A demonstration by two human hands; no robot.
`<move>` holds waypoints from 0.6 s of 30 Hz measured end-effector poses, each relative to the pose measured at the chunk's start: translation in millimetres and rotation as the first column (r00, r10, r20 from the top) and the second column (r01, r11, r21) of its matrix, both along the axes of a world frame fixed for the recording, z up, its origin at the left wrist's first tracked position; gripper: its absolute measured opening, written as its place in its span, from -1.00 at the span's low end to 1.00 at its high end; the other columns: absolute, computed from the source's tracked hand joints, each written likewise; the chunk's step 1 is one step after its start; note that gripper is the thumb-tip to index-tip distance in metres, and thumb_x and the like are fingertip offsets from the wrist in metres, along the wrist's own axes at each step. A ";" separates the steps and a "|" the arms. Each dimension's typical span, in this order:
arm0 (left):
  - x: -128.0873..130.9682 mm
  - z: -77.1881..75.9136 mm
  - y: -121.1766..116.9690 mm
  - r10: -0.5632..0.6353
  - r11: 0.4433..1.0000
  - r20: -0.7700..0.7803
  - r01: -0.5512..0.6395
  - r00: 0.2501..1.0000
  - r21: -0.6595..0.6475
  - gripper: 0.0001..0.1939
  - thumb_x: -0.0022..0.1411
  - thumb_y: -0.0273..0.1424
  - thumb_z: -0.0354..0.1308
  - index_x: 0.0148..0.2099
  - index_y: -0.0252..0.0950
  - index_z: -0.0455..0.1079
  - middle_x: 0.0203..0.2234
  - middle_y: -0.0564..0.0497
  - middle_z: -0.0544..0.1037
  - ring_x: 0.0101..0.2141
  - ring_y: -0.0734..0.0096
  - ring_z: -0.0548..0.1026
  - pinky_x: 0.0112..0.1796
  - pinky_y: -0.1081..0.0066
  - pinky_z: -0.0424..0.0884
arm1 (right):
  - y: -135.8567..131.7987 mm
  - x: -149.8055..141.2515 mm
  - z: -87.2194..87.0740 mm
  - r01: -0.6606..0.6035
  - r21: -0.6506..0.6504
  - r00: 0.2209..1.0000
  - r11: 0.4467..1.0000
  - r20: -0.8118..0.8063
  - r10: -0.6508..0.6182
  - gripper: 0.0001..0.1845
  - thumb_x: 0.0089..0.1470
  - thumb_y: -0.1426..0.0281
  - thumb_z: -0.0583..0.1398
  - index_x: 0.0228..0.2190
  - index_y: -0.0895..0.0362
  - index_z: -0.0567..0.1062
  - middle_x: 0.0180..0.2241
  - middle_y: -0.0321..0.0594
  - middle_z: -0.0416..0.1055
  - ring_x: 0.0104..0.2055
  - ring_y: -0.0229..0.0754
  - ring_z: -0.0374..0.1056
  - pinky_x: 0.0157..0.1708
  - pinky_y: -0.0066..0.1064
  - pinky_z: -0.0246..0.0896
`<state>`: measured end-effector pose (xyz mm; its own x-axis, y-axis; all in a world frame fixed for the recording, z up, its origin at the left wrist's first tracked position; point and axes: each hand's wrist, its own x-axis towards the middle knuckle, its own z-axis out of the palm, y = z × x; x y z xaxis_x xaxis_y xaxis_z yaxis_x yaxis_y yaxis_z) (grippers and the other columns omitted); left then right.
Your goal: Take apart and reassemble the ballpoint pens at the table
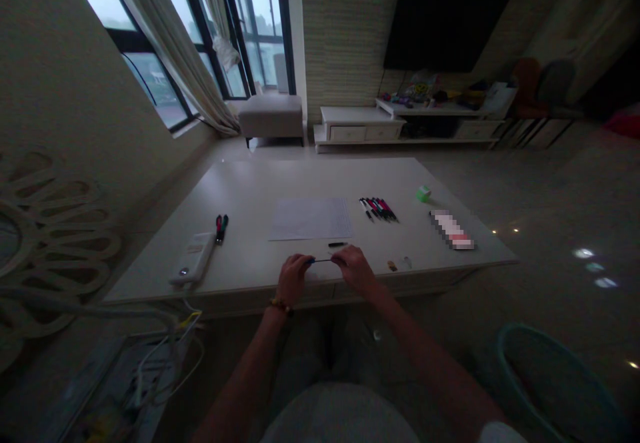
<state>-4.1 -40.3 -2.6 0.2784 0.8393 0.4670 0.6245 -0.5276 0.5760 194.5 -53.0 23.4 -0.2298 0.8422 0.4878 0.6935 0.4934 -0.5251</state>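
A pen refill (323, 260), thin and dark, spans the gap between my hands just above the table's front edge. My left hand (294, 278) pinches one end, where a small blue part shows at the fingertips. At the other end, the fingers of my right hand (354, 266) are closed around it. Right behind them on the table lies a short black pen part (337, 244). A white sheet of paper (310, 220) lies flat beyond my hands. To its right is a row of several pens (379, 209) in black, white and pink.
On the white table (240, 190), a power strip (194, 258) and dark-and-red tools (221, 228) lie left. A green-and-white small object (423, 194), a blurred-out item (453, 230), a brown piece (392, 266) and a clear piece (407, 262) lie right. A teal-rimmed tub (505, 343) stands lower right.
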 end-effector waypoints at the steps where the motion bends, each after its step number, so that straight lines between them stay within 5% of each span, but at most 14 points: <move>1: 1.3 -0.4 -0.4 -0.019 1.000 -0.028 0.019 0.999 0.004 -0.80 0.24 -0.39 -0.03 -0.14 -0.18 0.38 -0.33 0.01 0.45 -0.27 0.40 0.38 -0.23 0.36 0.33 | 0.2 -1.8 2.1 -0.021 -0.005 1.000 1.000 0.006 0.021 -0.95 0.01 0.46 0.20 -0.42 0.11 0.50 -0.42 -0.19 0.45 -0.28 -0.15 0.30 -0.21 -0.30 0.10; 9: 6.0 -0.5 -11.2 -0.106 0.993 -0.023 0.104 0.994 -0.048 -0.81 0.25 -0.43 -0.07 -0.15 -0.23 0.33 -0.34 0.02 0.47 -0.29 0.43 0.39 -0.25 0.38 0.35 | 0.1 -12.6 17.7 -0.111 -0.103 0.986 0.988 -0.137 0.096 -0.86 -0.05 0.45 0.25 -0.34 0.10 0.51 -0.45 -0.23 0.45 -0.33 -0.21 0.34 -0.23 -0.36 0.17; 18: 16.2 9.4 -28.5 -0.072 0.997 0.009 0.072 0.997 0.018 -0.81 0.26 -0.44 -0.09 -0.13 -0.24 0.31 -0.32 0.00 0.45 -0.28 0.41 0.36 -0.22 0.34 0.34 | 3.1 -0.5 38.8 -0.208 -0.277 0.967 0.938 -0.204 0.154 -0.77 -0.10 0.42 0.26 -0.30 0.12 0.50 -0.53 -0.30 0.43 -0.48 -0.31 0.33 -0.43 -0.49 0.18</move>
<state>12.1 -68.8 6.8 0.3331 0.8091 0.4841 0.5791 -0.5808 0.5721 194.0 -49.9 62.2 -0.3251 0.9059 0.2713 0.4901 0.4068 -0.7709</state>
